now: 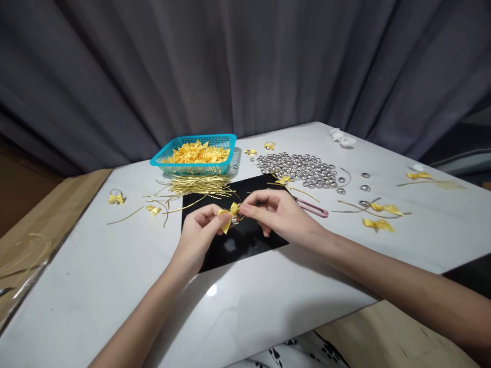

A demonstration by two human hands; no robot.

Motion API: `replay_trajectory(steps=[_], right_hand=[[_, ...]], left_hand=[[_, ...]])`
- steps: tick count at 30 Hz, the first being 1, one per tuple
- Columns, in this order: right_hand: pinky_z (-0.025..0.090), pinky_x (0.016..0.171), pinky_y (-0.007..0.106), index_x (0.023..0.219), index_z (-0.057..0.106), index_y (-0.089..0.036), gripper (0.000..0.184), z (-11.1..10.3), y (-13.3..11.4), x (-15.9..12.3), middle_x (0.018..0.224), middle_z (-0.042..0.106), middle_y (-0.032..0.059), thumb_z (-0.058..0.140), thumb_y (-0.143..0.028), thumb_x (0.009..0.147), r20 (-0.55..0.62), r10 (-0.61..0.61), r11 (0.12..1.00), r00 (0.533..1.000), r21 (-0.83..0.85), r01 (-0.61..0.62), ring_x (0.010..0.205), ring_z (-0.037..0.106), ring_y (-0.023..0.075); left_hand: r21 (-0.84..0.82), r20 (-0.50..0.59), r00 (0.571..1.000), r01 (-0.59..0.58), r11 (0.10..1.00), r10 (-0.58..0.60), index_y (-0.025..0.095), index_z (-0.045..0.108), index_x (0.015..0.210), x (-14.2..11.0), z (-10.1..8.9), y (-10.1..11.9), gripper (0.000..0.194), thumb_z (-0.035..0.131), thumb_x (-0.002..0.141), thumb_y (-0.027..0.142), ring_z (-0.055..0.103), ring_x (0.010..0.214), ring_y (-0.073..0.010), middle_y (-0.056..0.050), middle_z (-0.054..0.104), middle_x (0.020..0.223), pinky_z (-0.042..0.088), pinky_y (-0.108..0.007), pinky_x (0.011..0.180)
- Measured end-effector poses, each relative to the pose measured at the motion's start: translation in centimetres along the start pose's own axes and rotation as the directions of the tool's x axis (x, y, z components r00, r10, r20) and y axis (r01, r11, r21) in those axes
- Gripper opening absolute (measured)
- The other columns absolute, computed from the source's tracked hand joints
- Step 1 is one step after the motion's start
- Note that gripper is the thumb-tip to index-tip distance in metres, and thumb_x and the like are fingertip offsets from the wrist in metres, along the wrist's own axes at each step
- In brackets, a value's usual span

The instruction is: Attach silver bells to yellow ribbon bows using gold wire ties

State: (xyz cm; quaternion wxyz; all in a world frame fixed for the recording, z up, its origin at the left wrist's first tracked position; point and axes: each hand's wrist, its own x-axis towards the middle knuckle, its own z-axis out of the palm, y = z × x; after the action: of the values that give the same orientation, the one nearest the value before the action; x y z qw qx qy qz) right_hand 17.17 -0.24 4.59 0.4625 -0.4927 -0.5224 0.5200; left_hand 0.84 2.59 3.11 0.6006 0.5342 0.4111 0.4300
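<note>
Over a black mat (218, 253), both hands meet at a small yellow ribbon bow (224, 225) with a silver bell (235, 220) at its middle. My left hand (197, 232) pinches the bow's left side between thumb and forefinger. From the other side, my right hand (278, 212) has thumb and forefinger closed at the bow's right end, where a thin gold cord shows; its other fingers curl under. How the cord runs between the fingertips is too small to make out.
A blue basket (155, 159) of yellow bows stands at the back left, before a bundle of gold ties (195, 185). Many silver bells (299, 168) lie behind the right hand, near pink thread snips (312, 208). Loose bows (378, 225) and ties lie at right. A grey curtain (245, 66) hangs behind.
</note>
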Motion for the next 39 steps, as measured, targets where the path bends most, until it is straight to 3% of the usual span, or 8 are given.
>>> replay_trajectory(steps=[5,8,12,17,22,32,35,39], right_hand=[[0.03,0.042,0.019,0.067,0.061,-0.015,0.011,-0.53,0.06,0.31,0.05,0.042,-0.0077,0.07,-0.021,0.066,0.119,0.172,0.937,0.978,0.288,-0.2,0.041,0.031,0.0029],[0.026,0.042,0.018,0.063,0.058,-0.015,0.01,-0.54,0.02,0.32,0.049,0.04,-0.0081,0.068,-0.016,0.065,0.131,0.177,0.911,0.975,0.353,-0.213,0.041,0.029,0.0022],[0.023,0.04,0.018,0.062,0.058,-0.014,0.013,-0.5,-0.18,0.22,0.051,0.045,-0.0075,0.071,-0.018,0.063,0.146,0.126,0.931,0.981,0.324,-0.168,0.039,0.032,0.0015],[0.032,0.039,0.018,0.071,0.062,-0.015,0.015,-0.45,-0.02,0.14,0.056,0.049,-0.0055,0.071,-0.027,0.069,0.288,0.093,0.958,0.953,0.235,-0.165,0.041,0.035,0.0037],[0.039,0.041,0.018,0.074,0.063,-0.015,0.021,-0.45,0.25,0.05,0.07,0.053,-0.0029,0.062,-0.037,0.078,0.349,0.09,0.907,0.933,0.358,-0.221,0.045,0.035,0.0039],[0.036,0.041,0.017,0.072,0.06,-0.016,0.026,-0.26,0.59,0.56,0.052,0.046,-0.0061,0.066,-0.041,0.076,0.195,-0.001,0.988,0.981,0.15,-0.029,0.041,0.036,0.0041],[0.038,0.04,0.017,0.07,0.06,-0.016,0.031,-0.14,0.58,0.54,0.046,0.042,-0.0063,0.061,-0.045,0.08,0.207,0.072,0.988,0.976,0.118,-0.098,0.039,0.036,0.0052],[0.04,0.039,0.018,0.072,0.061,-0.015,0.04,-0.11,0.78,0.54,0.06,0.053,-0.0013,0.049,-0.05,0.087,0.278,0.221,0.922,0.935,0.254,-0.294,0.042,0.038,0.0053]], left_hand=[[-0.025,0.013,1.0,0.006,1.0,-0.006,0.016,0.056,0.052,-0.06,-0.07,0.09,0.019,0.069,0.064,0.024,0.04,0.052,-0.0067,0.005,0.05,0.05,0.032,-0.018,0.051],[-0.069,0.029,0.999,0.03,0.997,-0.028,0.016,0.054,0.051,-0.09,-0.18,0.19,0.021,0.068,0.064,0.024,0.038,0.052,-0.0069,0.005,0.047,0.05,0.031,-0.018,0.051],[-0.134,0.048,0.998,0.053,0.99,-0.047,0.017,0.052,0.051,-0.06,-0.23,0.44,0.022,0.068,0.064,0.024,0.038,0.051,-0.0075,0.005,0.047,0.049,0.032,-0.019,0.051],[-0.102,0.068,0.997,0.042,0.994,-0.035,0.016,0.055,0.051,-0.23,-0.13,0.48,0.02,0.068,0.063,0.025,0.04,0.053,-0.0088,0.003,0.049,0.051,0.032,-0.021,0.052],[-0.018,0.099,0.995,0.0,1.0,0.002,0.016,0.06,0.053,-0.27,-0.08,0.39,0.017,0.069,0.064,0.025,0.042,0.054,-0.0093,0.003,0.052,0.053,0.032,-0.021,0.053],[-0.026,0.115,0.993,0.04,0.999,-0.036,0.016,0.06,0.056,-0.25,-0.2,0.49,0.017,0.066,0.067,0.026,0.041,0.057,-0.01,0.002,0.051,0.057,0.033,-0.022,0.056],[-0.034,0.115,0.993,0.045,0.998,-0.041,0.015,0.058,0.055,-0.24,-0.27,0.37,0.019,0.063,0.069,0.026,0.04,0.057,-0.0103,0.002,0.05,0.057,0.033,-0.022,0.056],[0.035,0.138,0.99,0.016,0.999,-0.021,0.015,0.061,0.058,-0.07,-0.36,0.26,0.018,0.06,0.073,0.026,0.045,0.06,-0.0115,0.0,0.054,0.06,0.035,-0.023,0.059]])
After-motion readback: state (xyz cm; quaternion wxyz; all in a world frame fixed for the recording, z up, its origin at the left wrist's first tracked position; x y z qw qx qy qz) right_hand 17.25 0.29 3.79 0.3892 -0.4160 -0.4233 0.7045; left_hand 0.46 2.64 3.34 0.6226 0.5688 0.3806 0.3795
